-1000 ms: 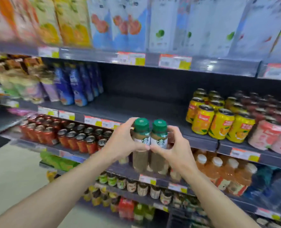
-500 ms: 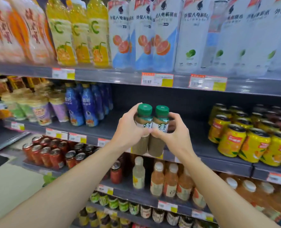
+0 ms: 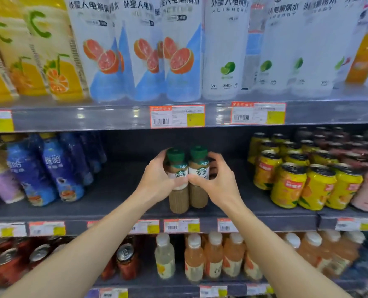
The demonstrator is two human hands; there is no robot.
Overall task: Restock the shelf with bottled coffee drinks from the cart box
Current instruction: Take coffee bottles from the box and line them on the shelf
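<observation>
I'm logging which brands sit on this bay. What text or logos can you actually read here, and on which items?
"外星人电解质水": tall white bottles, top shelf.
"ALIEN…", cut off: same bottles, under the Chinese name.
"240": lower on the lime bottle; the rest is blurred.
Starbucks siren logo, no readable words: two coffee bottles held by both hands.
Blue bottles: two large characters, too blurred.
Price tags, yellow cans: unreadable.

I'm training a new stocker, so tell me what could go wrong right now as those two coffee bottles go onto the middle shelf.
1. The left hand and right hand each grip one of the two coffee bottles pressed side by side; a careless release could tip one over.
2. The bottles sit near the shelf's front edge, so a tipped one could roll off.
3. Pulling the right arm back carelessly might knock the yellow cans nearby.
</observation>
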